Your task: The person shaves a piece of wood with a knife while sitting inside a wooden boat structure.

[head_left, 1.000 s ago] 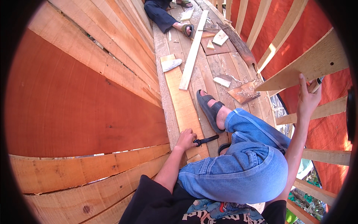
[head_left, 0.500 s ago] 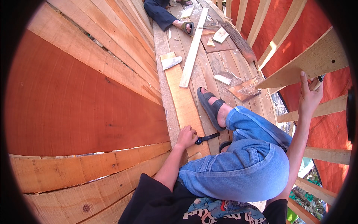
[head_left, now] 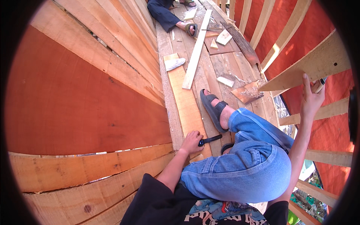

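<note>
My left hand (head_left: 192,142) is low over a long, light wooden plank (head_left: 187,108), its fingers curled against the case of a black wristwatch (head_left: 202,142). The watch's strap points away to the right. At the right, my raised right hand (head_left: 313,93) is beside a wide wooden board (head_left: 307,65), the index finger stretched up against it. The other fingers are closed around a small thing (head_left: 323,81) with a dark and silvery end, mostly hidden. A pale, flat grey-white piece (head_left: 175,63) lies across the plank's far end.
A narrow pale strip (head_left: 197,48), offcuts (head_left: 224,37) and shavings lie on the plank floor (head_left: 221,63). A wooden wall with a reddish panel (head_left: 90,101) rises at left. Slats (head_left: 277,41) stand before red sheeting on the right. Another person's sandalled foot (head_left: 190,29) is ahead.
The view has shifted slightly, so the floor and offcuts appear a little lower and farther right. My left hand stays at the watch, and the right hand keeps its place by the board.
</note>
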Motion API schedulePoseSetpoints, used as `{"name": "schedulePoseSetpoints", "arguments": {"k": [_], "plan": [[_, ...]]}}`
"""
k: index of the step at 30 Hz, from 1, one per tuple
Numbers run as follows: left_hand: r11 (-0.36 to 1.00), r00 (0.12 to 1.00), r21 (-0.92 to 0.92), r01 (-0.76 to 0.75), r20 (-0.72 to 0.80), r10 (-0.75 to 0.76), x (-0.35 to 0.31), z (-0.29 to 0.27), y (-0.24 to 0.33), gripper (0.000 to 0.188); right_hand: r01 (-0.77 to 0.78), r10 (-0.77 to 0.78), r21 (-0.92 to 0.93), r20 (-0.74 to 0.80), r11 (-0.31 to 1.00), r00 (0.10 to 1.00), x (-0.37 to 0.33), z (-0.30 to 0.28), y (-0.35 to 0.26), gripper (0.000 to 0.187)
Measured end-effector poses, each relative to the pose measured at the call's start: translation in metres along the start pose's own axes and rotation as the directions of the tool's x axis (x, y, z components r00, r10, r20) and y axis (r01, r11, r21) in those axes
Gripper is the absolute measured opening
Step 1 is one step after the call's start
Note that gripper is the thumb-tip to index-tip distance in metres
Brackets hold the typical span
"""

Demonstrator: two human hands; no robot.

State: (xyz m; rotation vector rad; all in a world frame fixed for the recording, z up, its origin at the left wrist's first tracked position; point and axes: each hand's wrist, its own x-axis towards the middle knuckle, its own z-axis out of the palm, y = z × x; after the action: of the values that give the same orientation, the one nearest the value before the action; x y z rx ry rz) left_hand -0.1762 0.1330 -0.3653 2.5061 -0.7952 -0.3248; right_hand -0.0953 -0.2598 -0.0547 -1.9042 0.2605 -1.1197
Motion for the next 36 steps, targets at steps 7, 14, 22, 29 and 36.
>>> {"name": "schedulePoseSetpoints", "arguments": {"k": [7,14,22,29,36], "plan": [[1.000,0.998,-0.018,0.014,0.059,-0.013,0.001,0.012,-0.006,0.039,-0.048,0.047,0.049,0.014,0.998,0.999,0.003,-0.003,0.004,0.027],[1.000,0.997,0.006,-0.029,0.075,0.029,0.005,0.011,-0.005,0.035,-0.040,0.039,0.069,0.016,0.997,0.999,0.004,-0.004,0.009,0.027],[0.994,0.957,0.095,-0.061,0.288,0.031,0.020,-0.027,-0.023,0.032,0.013,-0.015,0.062,0.018,0.998,1.000,0.004,0.004,-0.005,0.027],[0.920,0.888,0.278,-0.275,0.440,0.133,0.051,-0.049,-0.041,0.030,0.005,-0.006,0.103,0.018,0.995,1.000,0.006,0.012,-0.009,0.028],[0.692,0.633,0.333,-0.640,0.739,0.230,0.067,-0.072,-0.046,0.026,-0.013,0.012,0.044,0.033,0.999,0.999,0.008,0.014,-0.019,0.030]]}}
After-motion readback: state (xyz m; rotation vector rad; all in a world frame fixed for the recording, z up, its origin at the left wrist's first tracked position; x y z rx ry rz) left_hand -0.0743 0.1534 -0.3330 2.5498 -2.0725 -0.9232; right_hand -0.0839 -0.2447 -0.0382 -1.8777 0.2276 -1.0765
